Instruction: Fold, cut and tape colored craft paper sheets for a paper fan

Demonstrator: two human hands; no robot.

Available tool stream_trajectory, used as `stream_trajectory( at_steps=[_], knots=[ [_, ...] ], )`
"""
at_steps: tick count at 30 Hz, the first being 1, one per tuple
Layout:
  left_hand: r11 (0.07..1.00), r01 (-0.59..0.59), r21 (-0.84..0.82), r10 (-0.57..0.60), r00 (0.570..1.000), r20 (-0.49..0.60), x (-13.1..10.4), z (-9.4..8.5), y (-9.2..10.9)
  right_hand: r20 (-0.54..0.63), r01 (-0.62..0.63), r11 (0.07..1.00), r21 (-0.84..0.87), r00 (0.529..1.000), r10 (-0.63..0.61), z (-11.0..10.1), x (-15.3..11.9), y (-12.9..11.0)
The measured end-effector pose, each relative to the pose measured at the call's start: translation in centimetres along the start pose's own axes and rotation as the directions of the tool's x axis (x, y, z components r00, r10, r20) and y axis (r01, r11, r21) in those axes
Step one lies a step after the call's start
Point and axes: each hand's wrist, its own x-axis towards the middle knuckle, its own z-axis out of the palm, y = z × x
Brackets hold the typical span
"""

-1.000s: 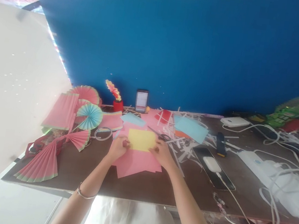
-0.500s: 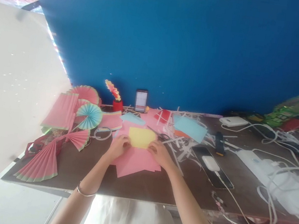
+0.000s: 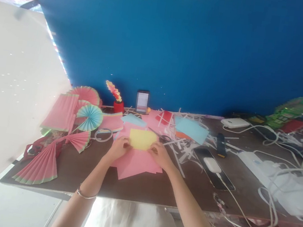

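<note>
A rectangular sheet of yellow paper (image 3: 143,139) is held flat between my two hands, above pink paper sheets (image 3: 136,163) spread on the dark table. My left hand (image 3: 119,147) pinches its lower left corner, fingers curled. On the opposite side my right hand (image 3: 160,154) grips the lower right corner the same way. Just behind the right hand lie scissors (image 3: 165,137), partly covered by the yellow paper and the hand. Light blue paper (image 3: 134,119) rests beyond the yellow sheet.
Pleated pink paper fans (image 3: 40,166) and a blue paper rosette (image 3: 89,117) crowd the left. A tape roll (image 3: 103,135) lies nearer. White paper strips (image 3: 188,152), a phone (image 3: 223,180), a power strip (image 3: 256,168) and tangled cables are at right. A small screen (image 3: 142,102) stands behind.
Hardly anything differs: both hands keep hold of the yellow paper in the same place. The whole view has shifted very slightly.
</note>
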Motion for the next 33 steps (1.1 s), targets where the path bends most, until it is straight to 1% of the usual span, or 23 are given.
stream_trajectory(
  at_steps=[4,7,10,14,22,24,27,30,33],
  knots=[
    [0.998,0.056,0.030,-0.055,0.998,-0.028,0.0,0.0,-0.2,-0.003,-0.028,0.999,0.026,1.000,0.029,0.2,0.0,0.3],
    [0.997,0.071,0.042,-0.070,0.997,-0.027,0.1,0.0,-0.4,-0.014,-0.045,0.999,0.024,0.999,0.045,0.3,0.1,0.6],
    [0.996,0.087,0.026,-0.086,0.996,-0.026,0.1,0.0,-0.5,-0.035,-0.043,0.999,0.016,0.998,0.044,0.5,0.2,0.8],
    [0.991,0.137,0.000,-0.137,0.989,-0.052,0.1,0.3,-0.7,-0.057,-0.047,0.999,0.012,0.997,0.047,0.7,0.4,1.0],
    [0.983,0.182,0.032,-0.179,0.980,-0.089,0.3,0.9,-1.1,-0.088,-0.126,0.992,0.032,0.988,0.128,0.7,0.5,1.2],
    [0.984,0.174,0.032,-0.170,0.981,-0.095,0.2,0.9,-1.1,-0.094,-0.130,0.991,0.034,0.987,0.133,0.6,0.5,1.3],
    [0.990,0.129,0.047,-0.125,0.988,-0.091,0.2,0.8,-1.0,-0.082,-0.120,0.992,0.038,0.989,0.123,0.6,0.5,1.5],
    [0.995,0.072,0.073,-0.068,0.996,-0.060,0.2,0.6,-0.9,-0.066,-0.112,0.993,0.042,0.991,0.115,0.5,0.4,1.7],
    [0.995,0.044,0.088,-0.040,0.999,-0.036,0.2,0.3,-0.8,-0.047,-0.085,0.995,0.048,0.995,0.087,0.5,0.3,1.9]
  ],
)
